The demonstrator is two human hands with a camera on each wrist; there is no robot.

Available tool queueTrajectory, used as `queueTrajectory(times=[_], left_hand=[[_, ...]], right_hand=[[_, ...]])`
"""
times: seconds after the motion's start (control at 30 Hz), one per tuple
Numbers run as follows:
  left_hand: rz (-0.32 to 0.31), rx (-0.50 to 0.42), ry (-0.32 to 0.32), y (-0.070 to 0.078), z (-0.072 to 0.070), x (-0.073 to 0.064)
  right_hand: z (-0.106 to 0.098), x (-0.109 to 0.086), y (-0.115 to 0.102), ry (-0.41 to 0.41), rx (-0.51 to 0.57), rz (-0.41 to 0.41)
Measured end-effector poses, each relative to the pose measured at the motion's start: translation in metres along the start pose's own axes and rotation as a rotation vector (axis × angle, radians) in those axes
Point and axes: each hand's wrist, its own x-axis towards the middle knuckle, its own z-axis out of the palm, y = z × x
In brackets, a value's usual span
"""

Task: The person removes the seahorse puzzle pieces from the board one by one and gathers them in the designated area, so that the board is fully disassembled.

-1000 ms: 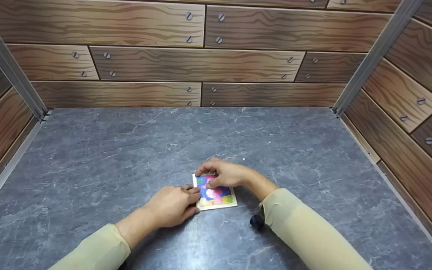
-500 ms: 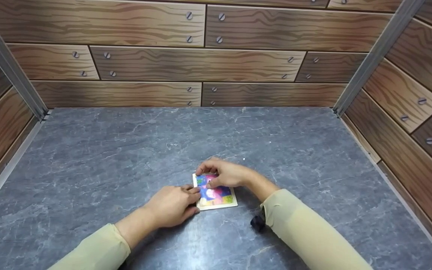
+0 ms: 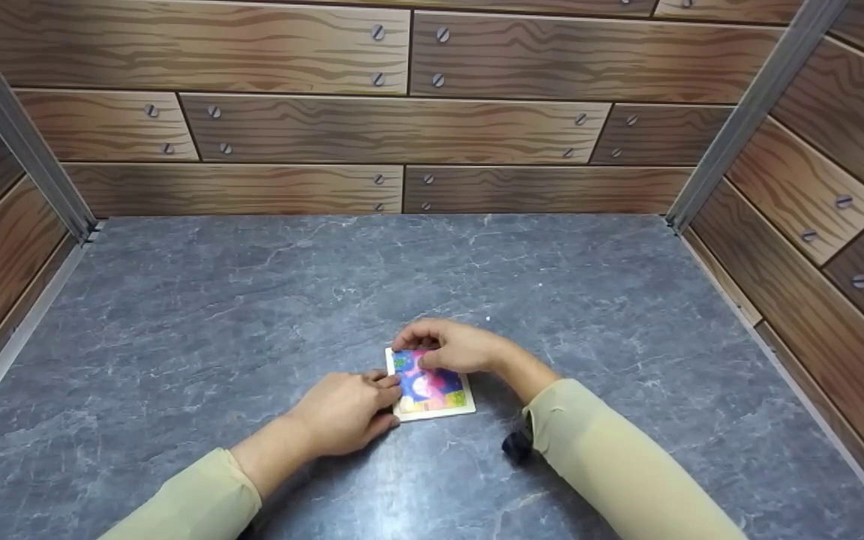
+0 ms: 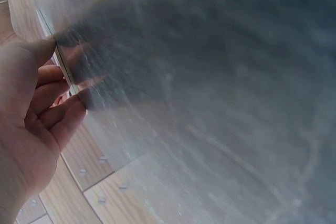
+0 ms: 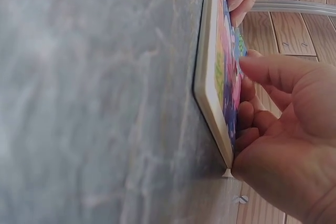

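Observation:
A small flat board with a colourful pink, blue and yellow picture [image 3: 432,386] and a pale border lies on the table. Its thick light edge [image 5: 209,85] shows in the right wrist view. My left hand [image 3: 346,412] rests at the board's left side, fingers over the border and thumb by the near-left corner. From the right, my right hand [image 3: 458,346] reaches over the far part, its curled fingertips at the far edge and its thumb over the picture. The right hand hides the far-right part. In the left wrist view the left fingers [image 4: 67,121] touch the board's rim.
A grey marbled tabletop [image 3: 252,300] surrounds the board. Wood-plank patterned walls [image 3: 289,127] stand at the back and sides, with metal corner posts [image 3: 747,105]. A black device [image 3: 516,446] sits under the right cuff.
My right thumb has shifted slightly up and right across the picture, baring a little more of it. The left hand and the board stay in place.

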Motion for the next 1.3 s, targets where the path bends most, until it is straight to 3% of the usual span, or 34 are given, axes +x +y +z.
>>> queueTrajectory(times=[1.3], left_hand=[[0.013, 0.004, 0.011, 0.0000, 0.0007, 0.0001]], right_hand=[[0.0020, -0.0001, 0.0003, 0.039, 0.008, 0.021]])
